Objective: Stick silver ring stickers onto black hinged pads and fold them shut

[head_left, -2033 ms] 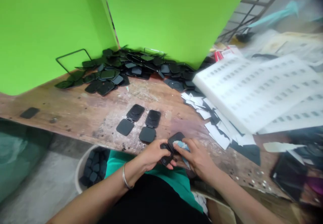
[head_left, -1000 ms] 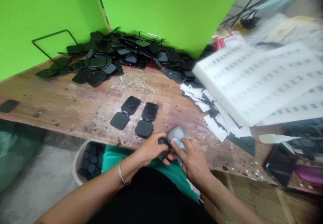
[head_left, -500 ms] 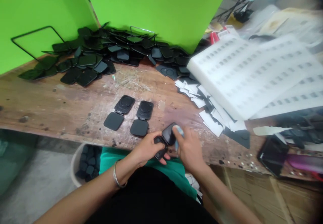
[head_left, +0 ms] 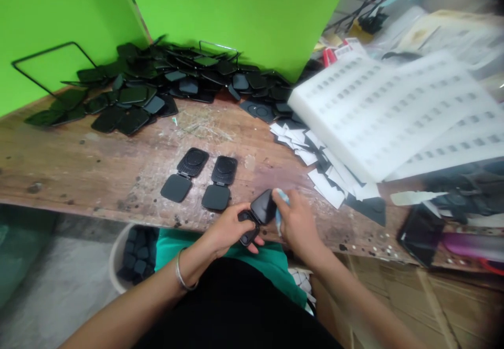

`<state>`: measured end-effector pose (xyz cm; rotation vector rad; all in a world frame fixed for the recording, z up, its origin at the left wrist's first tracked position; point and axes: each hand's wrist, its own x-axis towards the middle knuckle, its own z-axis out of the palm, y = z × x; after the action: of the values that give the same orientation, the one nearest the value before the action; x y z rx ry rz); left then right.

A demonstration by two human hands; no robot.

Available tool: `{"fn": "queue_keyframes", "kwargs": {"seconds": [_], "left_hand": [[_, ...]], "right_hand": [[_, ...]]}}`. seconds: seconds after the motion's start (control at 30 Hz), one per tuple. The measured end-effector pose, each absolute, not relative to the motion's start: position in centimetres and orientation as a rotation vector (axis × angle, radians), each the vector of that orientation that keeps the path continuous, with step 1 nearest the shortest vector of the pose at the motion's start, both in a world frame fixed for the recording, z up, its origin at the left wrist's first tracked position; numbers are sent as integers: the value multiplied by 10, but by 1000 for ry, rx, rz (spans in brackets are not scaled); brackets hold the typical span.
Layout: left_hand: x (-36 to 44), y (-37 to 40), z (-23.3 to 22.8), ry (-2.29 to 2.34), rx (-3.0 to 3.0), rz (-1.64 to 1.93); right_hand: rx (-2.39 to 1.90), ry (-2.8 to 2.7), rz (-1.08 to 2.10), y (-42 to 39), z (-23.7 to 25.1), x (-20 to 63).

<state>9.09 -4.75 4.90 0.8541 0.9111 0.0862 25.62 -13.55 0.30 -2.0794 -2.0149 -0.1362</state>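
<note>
Green panels stand behind the scarred wooden counter (head_left: 98,165), where a heap of black cases (head_left: 157,89) lies along the back. My left hand (head_left: 228,231) has its grip closed around an open black hinged case (head_left: 258,215), held just over the counter's near edge. My right hand (head_left: 299,225) pinches a pale blue cloth (head_left: 280,202) against the case's raised lid. Two more open cases (head_left: 202,181) lie flat side by side just beyond my hands. White foam trays (head_left: 378,113) sit to the right over scattered white cards (head_left: 318,165). A bucket of black parts (head_left: 136,254) stands below the counter.
</note>
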Motion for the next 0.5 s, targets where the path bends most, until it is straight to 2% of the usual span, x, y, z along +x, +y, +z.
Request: {"fn": "queue_keyframes", "kwargs": {"seconds": [0.13,0.33,0.5], "left_hand": [[91,-47,47,881,826,125],[90,-46,47,896,866,74],[89,-45,45,876,858,93]], "right_hand": [[-1937,-2103,-184,-160,2,235],[-2173,-1964,-175,-162,2,256],[-1971,-2024,-90,-147,2,231]]}}
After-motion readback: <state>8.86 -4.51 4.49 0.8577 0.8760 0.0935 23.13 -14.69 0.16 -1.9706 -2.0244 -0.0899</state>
